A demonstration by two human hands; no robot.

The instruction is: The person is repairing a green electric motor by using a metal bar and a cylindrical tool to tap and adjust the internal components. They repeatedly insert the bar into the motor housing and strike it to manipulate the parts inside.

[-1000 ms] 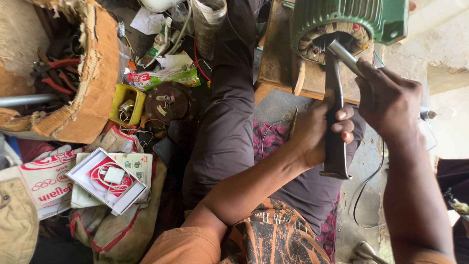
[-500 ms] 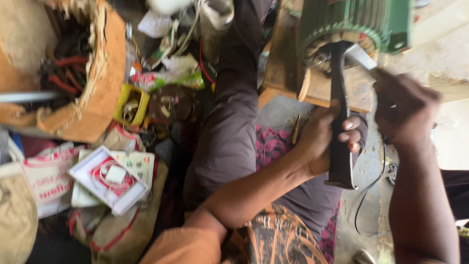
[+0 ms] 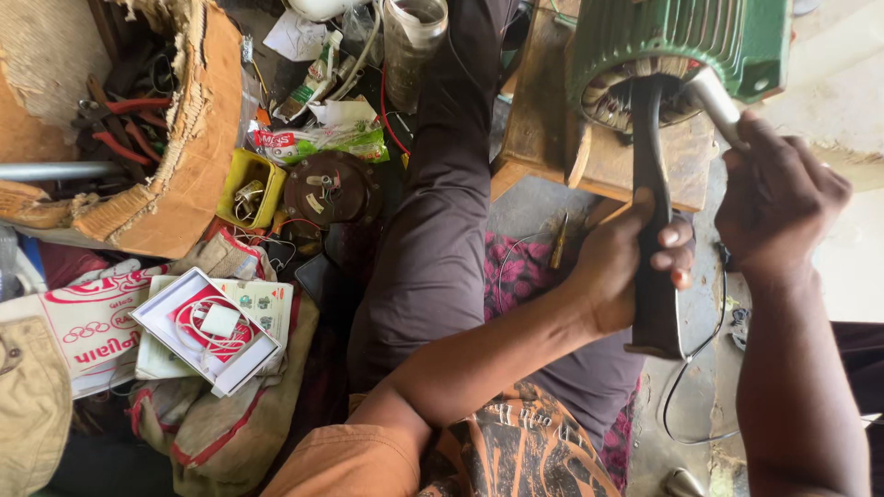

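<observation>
My left hand [image 3: 626,262] grips the handle of a long dark hammer [image 3: 650,184]. Its upper end reaches into the open face of a green electric motor [image 3: 681,37], against the exposed copper windings. My right hand [image 3: 778,198] is closed around a grey metal rod [image 3: 714,99] whose tip rests slantwise at the motor's rim, just right of the hammer. The motor sits on a wooden block [image 3: 543,138]. My legs in dark trousers [image 3: 442,230] stretch up the middle.
A torn cardboard box [image 3: 198,138] with red-handled pliers lies at left. Near it are a yellow tub [image 3: 249,189], a round brown motor cover [image 3: 330,189], a white open box with a cable [image 3: 207,336], sacks, and a small screwdriver [image 3: 559,244].
The hammer has moved up from beside my lap until its head reaches the motor's windings. My right hand shifted a little along the rod and now holds it steady.
</observation>
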